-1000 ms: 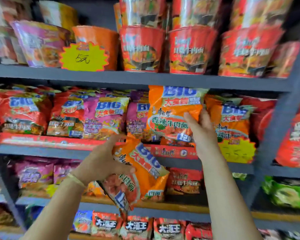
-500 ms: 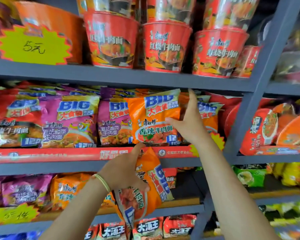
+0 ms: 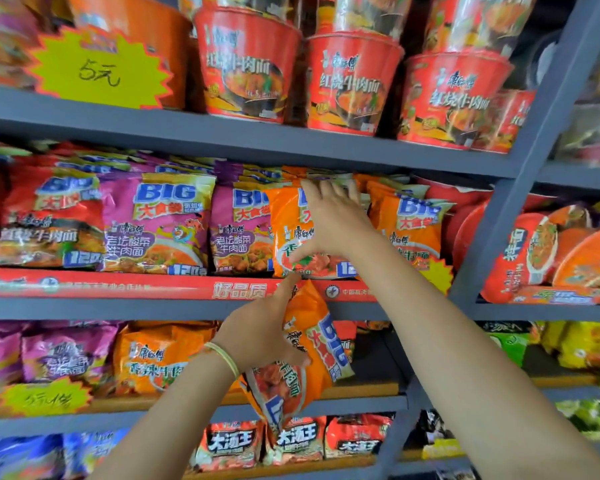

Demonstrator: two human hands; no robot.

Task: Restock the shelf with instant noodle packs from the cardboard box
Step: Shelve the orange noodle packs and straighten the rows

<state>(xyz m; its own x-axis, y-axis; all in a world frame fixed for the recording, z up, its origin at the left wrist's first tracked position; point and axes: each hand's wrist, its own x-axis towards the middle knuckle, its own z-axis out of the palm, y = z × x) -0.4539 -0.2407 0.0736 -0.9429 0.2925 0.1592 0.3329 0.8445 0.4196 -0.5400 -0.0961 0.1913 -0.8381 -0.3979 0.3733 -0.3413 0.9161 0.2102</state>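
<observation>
The middle shelf carries a row of upright packs behind a red price rail. From the left: a red pack, a purple pack, a second purple pack, then the orange pack now being seated, then further orange packs at the right end. Cup noodles stand on the shelf above. The cardboard box is not in view.

The left hand hangs below the rail. Its grip is clenched on a spare pack, thumb across the face, index finger pointing up toward the rail. The spare pack hangs tilted in front of the lower shelf, not resting on it.

The right hand lies flat against the face of the orange pack, fingers spread toward its top edge and thumb low on the picture panel. The grip is released; the hand presses and does not clasp.

Procedure for this step, as judged from the scene:
- Push with the flat palm, evenly, until the pack stands level with its purple neighbour.
- Keep the lower edge behind the rail; a pack resting on the rail is likely to slide out.
- Avoid hard fingertip pressure; the noodle block probably cracks under a point load.
- Watch the top edge: clearance under the upper shelf looks tight, so the seal may fold.
- Hold the spare pack clear of the rail until the right hand is free to take it.
</observation>
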